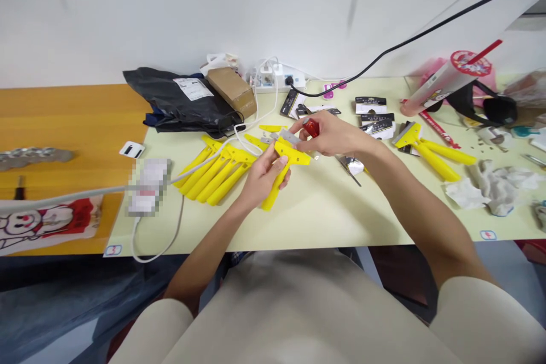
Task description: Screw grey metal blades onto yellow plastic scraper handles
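My left hand [261, 181] is wrapped round a yellow scraper [293, 154], its wide head tilted up and its handle pointing down toward the table's front. Over that head, my right hand [335, 133] is closed on a screwdriver with a red handle [311, 127]. A grey metal plate [290, 136] lies at the fingertips of the right hand, just above the yellow head; whether the fingers pinch it is unclear. To the left, several yellow scraper handles [222, 173] lie side by side. Another yellow piece [273, 128] rests behind my hands.
At right are more yellow scrapers [435, 159], black-and-white packets [371, 105], crumpled tissue [497, 187] and a tall cup [447, 82] with a red straw. A black bag [170, 96], cardboard box [232, 91] and power strip [277, 77] stand at the back. A white cable [205, 166] crosses the left side.
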Motion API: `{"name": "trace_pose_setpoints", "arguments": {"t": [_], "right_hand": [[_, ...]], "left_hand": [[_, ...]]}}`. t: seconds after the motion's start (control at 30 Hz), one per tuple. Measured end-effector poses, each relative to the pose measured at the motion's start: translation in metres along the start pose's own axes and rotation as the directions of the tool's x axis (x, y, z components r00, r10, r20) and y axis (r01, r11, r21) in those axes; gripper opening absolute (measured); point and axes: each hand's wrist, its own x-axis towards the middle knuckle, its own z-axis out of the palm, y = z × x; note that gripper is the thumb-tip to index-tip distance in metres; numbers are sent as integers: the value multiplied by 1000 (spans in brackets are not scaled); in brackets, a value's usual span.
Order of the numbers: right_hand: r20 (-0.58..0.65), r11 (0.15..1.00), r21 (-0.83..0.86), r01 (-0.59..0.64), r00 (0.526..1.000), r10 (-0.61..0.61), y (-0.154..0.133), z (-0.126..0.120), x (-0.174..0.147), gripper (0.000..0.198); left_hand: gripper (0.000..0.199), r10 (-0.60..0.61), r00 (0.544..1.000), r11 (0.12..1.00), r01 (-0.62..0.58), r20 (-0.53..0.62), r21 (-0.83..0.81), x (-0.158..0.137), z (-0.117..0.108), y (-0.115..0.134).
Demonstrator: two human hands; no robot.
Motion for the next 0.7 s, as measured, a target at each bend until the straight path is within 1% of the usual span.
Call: {"name": "trace_pose_setpoints", "arguments": {"t": [0.07,0.13,0.2,0.3,0.37,0.47,0.57,0.63,0.7], "right_hand": [[6,995,79,-57,998,57,-4,0,3,31],[14,989,128,-77,997,75,-8,1,6,29],[17,988,144,-58,998,56,-11,3,8,34],[24,995,102,-18,1000,15,-15,6,8,38],[32,999,36,-10,999,9,-17,8,6,34],[67,994,-103,-23,997,30,-21,10,3,33],[50,944,-329,-38,997,57,-25,11,6,38],[39,885,-465,-13,999,35,-26,11,10,41],[53,839,-543,25,999,5,-25,10,14,46]], "left_hand": [[74,15,999,1000,-15,-36,-1,-2,7,3],[83,24,998,1000,-23,-51,15,-3,12,5],[84,35,999,999,-34,-24,7,-2,16,4],[77,38,999,994,-34,38,-108,-1,19,0],[68,4,999,978,7,54,-209,1,18,-2],[59,-105,991,945,126,86,-301,5,13,-6],[62,-182,974,927,217,137,-305,10,7,-11],[65,-199,968,932,235,150,-277,12,5,-16],[69,-216,965,941,246,149,-232,13,4,-22]]}}
